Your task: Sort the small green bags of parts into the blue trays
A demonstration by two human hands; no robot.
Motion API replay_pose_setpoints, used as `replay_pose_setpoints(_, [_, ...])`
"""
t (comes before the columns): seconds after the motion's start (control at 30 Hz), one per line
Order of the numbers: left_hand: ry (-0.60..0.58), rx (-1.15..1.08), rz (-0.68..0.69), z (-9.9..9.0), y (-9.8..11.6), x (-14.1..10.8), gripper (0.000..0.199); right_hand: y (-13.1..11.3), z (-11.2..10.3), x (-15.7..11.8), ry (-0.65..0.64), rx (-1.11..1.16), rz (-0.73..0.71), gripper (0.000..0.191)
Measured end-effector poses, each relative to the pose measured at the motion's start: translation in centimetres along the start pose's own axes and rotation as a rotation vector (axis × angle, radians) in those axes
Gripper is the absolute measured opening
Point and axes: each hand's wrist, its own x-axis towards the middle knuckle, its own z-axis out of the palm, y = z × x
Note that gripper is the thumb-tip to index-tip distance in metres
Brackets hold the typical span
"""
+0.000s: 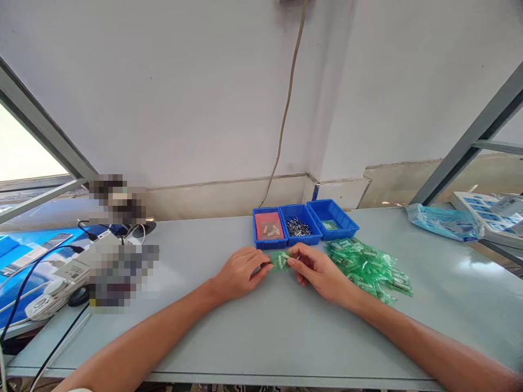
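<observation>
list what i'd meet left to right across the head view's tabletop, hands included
Rounded black object, left hand, small translucent green plastic bag, right hand, heap of green plastic bags, crumpled translucent blue plastic bag. Three blue plastic bins overlap these sideways.

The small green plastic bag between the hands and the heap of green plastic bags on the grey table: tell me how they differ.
The small bag is held between the left hand and right hand; the heap lies on the table. The small bag is single; the heap is many bags, spreading much wider. Both are see-through green plastic.
</observation>
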Motion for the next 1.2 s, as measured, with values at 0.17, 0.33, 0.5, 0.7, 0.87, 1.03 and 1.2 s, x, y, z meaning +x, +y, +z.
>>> replay_pose_setpoints(0.17, [0.013, -0.007, 0.009, -0.06, 0.06, 0.16, 0.019, -0.03, 0.03, 0.16, 0.025, 0.013, 0.000, 0.047])
replay_pose_setpoints(0.33, [0.029, -0.014, 0.023, -0.11, 0.17, 0.29, 0.015, 0.00, 0.08, 0.17, 0.020, 0.043, -0.011, 0.045])
replay_pose_setpoints(0.5, [0.027, -0.013, 0.024, -0.15, 0.20, 0.30, 0.014, -0.11, 0.15, 0.13, 0.020, 0.039, -0.011, 0.044])
replay_pose_setpoints(0.7, [0.022, -0.015, 0.021, -0.12, 0.16, 0.26, 0.015, -0.02, 0.15, 0.23, 0.017, 0.040, -0.012, 0.044])
replay_pose_setpoints(0.87, [0.019, -0.011, 0.017, -0.09, 0.16, 0.31, 0.014, 0.02, 0.04, 0.21, 0.016, 0.038, -0.012, 0.045])
replay_pose_setpoints(1.03, [0.013, -0.015, 0.008, -0.05, 0.14, 0.22, 0.011, 0.33, 0.11, 0.24, 0.028, 0.046, -0.016, 0.044])
replay_pose_setpoints(1.2, [-0.007, -0.034, -0.016, -0.11, 0.15, 0.13, 0.011, 0.44, 0.11, 0.36, 0.040, 0.052, -0.034, 0.043])
